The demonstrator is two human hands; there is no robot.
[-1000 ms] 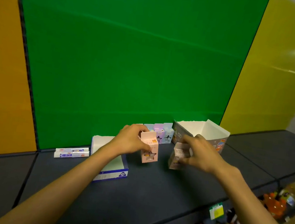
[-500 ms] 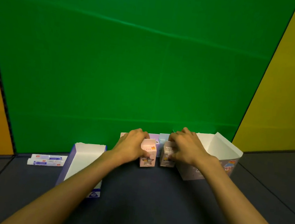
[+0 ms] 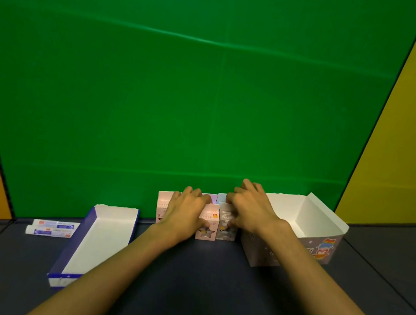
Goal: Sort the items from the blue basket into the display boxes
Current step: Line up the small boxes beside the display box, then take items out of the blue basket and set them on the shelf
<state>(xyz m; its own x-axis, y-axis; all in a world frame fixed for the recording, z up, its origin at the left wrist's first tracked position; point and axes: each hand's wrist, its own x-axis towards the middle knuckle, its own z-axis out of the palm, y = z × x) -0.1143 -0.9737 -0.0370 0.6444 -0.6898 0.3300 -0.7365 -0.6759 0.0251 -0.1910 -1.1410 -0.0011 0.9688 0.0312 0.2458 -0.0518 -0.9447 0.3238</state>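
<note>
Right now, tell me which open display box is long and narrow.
The blue-sided box left of the left hand; the other box, right of the right hand, is wider and taller.

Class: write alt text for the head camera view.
Two hands, left and right, grip small pink cartons standing in a row on a dark shelf, between a long blue-sided tray and an open white-lined box.

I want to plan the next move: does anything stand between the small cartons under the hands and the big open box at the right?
Nothing visible does. The right hand holds a small grey carton right beside the near-left wall of the big open box, whose inside looks empty. The left hand holds the pink carton next to it.
</note>
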